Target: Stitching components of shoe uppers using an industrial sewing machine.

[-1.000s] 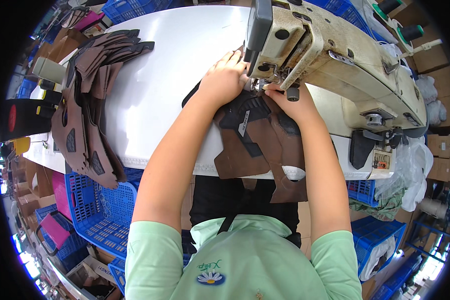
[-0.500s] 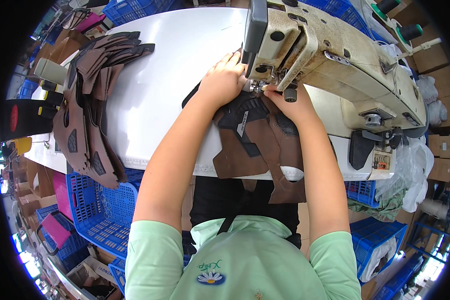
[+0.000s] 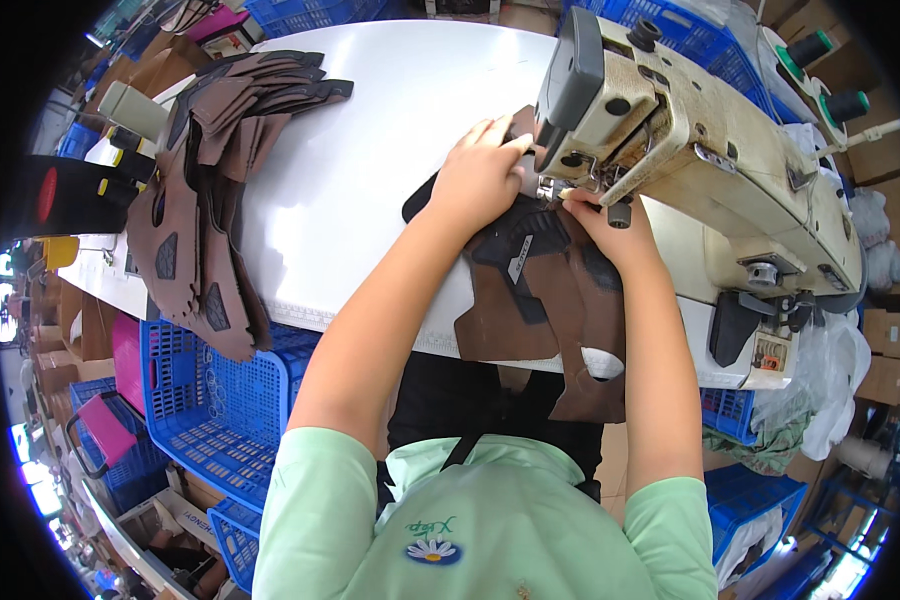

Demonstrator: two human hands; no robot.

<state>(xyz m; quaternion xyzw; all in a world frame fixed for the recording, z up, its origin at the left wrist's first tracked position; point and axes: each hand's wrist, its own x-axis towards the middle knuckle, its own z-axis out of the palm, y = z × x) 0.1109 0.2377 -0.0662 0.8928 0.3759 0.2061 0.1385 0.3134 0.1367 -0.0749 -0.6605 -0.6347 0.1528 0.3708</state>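
A brown and black shoe upper piece lies under the sewing machine head, its lower end hanging over the table's front edge. My left hand rests on the far left part of the piece, fingers stretched out beside the presser foot. A brown tip of material shows past those fingers. Close to the foot on its right side, my right hand pinches the piece between thumb and finger. The machine head partly covers the right fingers, and the needle point is hard to make out.
On the left of the white table lies a pile of brown upper pieces, some drooping over the edge. A blue crate stands below it. Green thread spools sit at the far right, and plastic bags hang right of the machine.
The whole view has shifted, so table and machine appear farther right and slightly lower. Both hands stay by the presser foot; a brown tip now shows beyond my left fingers.
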